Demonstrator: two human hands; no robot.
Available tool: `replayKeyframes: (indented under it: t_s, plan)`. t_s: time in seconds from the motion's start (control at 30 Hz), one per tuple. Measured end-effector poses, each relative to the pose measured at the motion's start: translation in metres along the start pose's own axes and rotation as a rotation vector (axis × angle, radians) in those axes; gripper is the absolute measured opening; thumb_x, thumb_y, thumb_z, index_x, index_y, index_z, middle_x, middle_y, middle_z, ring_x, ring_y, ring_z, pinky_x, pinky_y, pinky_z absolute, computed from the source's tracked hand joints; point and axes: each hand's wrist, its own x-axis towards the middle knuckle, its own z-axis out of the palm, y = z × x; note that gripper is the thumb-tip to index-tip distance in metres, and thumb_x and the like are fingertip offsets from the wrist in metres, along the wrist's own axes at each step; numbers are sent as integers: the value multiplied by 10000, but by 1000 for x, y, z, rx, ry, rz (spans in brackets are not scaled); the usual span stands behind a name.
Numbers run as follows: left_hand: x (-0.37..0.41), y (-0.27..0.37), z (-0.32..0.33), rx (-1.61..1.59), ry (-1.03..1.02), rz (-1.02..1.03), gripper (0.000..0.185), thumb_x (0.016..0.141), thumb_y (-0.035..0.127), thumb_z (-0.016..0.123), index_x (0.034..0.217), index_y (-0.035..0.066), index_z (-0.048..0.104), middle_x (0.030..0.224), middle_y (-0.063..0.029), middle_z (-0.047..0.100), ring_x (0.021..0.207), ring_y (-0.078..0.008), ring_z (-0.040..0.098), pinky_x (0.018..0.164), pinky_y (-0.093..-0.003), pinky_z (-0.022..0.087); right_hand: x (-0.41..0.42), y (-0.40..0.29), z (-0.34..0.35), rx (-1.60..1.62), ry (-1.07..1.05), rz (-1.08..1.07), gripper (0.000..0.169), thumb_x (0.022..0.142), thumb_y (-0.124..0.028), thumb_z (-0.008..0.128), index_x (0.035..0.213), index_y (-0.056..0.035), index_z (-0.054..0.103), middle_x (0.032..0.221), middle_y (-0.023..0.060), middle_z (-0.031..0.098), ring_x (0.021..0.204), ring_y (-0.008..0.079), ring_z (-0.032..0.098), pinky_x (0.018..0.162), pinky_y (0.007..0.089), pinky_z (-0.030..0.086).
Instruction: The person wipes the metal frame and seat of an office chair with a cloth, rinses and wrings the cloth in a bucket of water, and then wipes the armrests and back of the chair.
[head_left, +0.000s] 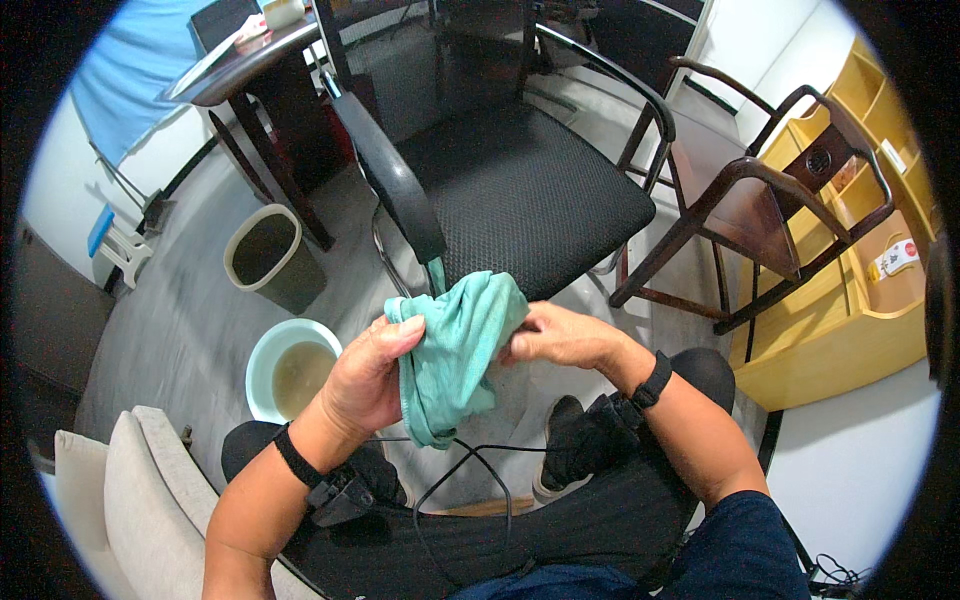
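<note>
A crumpled green cloth (457, 352) hangs between my two hands, above my knees and just before the front edge of a black office armchair (517, 195). My left hand (367, 375) grips the cloth's left edge, with the thumb on top. At its right side, the fingers of my right hand (566, 337) pinch the fabric; their tips are partly hidden. On the floor beyond my left forearm stands a light-blue basin (259, 367) with cloudy brownish water (304, 379) in it.
A waste bin (259, 281) stands left of the armchair, under a dark table (247, 67). To the right are a dark wooden armchair (731, 195) and a yellow wooden shelf unit (825, 360). A black cable (480, 450) loops between my legs. A pale sofa (150, 480) is at left.
</note>
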Motion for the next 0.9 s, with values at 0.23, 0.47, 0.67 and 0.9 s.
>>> replayKeyframes:
  t_s: [0.23,0.47,0.67,0.9]
  plan:
    - [-1,8,-4,86,15,62,461,987,319,560,1311,-8,537,1265,-121,627,1143,-227,624,1023,-388,478,-5,-7,-8,208,352,-46,334,952,-312,661,1123,-27,692,1061,-15,674,974,103,590,913,305,475]
    - [6,17,-23,464,196,27,436,990,327,601,1271,-7,585,1175,-78,662,1056,-183,647,955,-390,518,-39,-34,-46,-173,483,-17,301,945,-318,674,964,-22,723,879,-47,658,816,68,560,775,264,466]
    - [10,18,-37,643,359,-46,354,987,320,599,1187,32,645,1084,-54,694,971,-155,659,901,-359,528,-33,-39,-41,-74,738,-108,162,847,-140,747,957,-27,712,864,-31,664,800,78,569,740,251,461]
    - [13,14,-57,561,365,48,289,994,326,572,1073,62,658,1046,-47,695,934,-164,660,907,-376,513,-37,-50,-36,-123,811,-140,346,774,-163,795,1027,-62,583,808,-23,585,750,100,545,718,248,445]
